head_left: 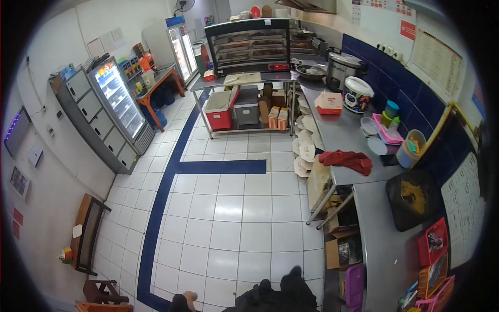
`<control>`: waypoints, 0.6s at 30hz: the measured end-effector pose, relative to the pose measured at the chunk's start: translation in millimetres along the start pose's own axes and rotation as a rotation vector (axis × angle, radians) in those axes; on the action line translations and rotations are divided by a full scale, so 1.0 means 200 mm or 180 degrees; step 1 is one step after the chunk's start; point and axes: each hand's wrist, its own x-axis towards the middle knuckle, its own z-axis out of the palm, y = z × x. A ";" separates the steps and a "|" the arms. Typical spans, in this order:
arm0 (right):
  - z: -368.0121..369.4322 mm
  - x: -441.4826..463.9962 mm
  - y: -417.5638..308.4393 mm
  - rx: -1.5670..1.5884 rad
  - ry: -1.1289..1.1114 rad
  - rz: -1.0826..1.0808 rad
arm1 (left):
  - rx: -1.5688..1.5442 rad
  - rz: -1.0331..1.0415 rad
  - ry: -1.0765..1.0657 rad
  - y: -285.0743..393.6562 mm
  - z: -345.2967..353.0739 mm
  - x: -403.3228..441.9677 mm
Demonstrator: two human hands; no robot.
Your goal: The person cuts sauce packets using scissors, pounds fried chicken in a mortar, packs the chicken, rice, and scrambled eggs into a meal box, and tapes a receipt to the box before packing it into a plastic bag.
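Note:
At the bottom edge of the head view, my left hand (191,297) shows beyond a dark sleeve, low over the white tiled floor (228,208). It is small and partly cut by the sleeve, so its fingers cannot be made out. It touches nothing that I can see. Dark clothing (260,297) fills the bottom middle. My right hand does not show. To the right, a red cloth (347,161) lies on the steel counter (338,130), near a red and white box (329,103).
A steel table (244,79) with a glass display case (248,47) stands ahead, coolers beneath. Grey lockers (96,119) and a lit fridge (118,96) line the left, with a wooden bench (83,234) nearer. Baskets (432,242) and a black tray (410,200) sit at right.

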 end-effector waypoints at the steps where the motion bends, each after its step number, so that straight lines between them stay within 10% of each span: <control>1: 0.00 0.07 -0.19 -0.0029 -0.0203 -0.0101 | -0.0208 -0.0161 0.0005 0.02 0.07 0.13; 7: -0.08 0.54 -1.83 0.1695 0.0964 -0.1658 | -0.0123 0.1687 -0.0065 1.02 -0.22 0.34; 13: -0.46 0.83 -3.41 0.2487 0.0702 -0.1628 | -0.2816 0.1781 -0.0202 1.79 -0.98 0.21; 15: -0.54 0.78 -3.76 0.1743 0.0093 -0.1263 | -0.3223 0.0744 -0.0203 1.73 -1.14 0.32; 18: -0.45 0.60 -4.13 0.1223 0.1171 -0.1313 | -0.3546 0.0045 0.0734 1.45 -1.12 0.55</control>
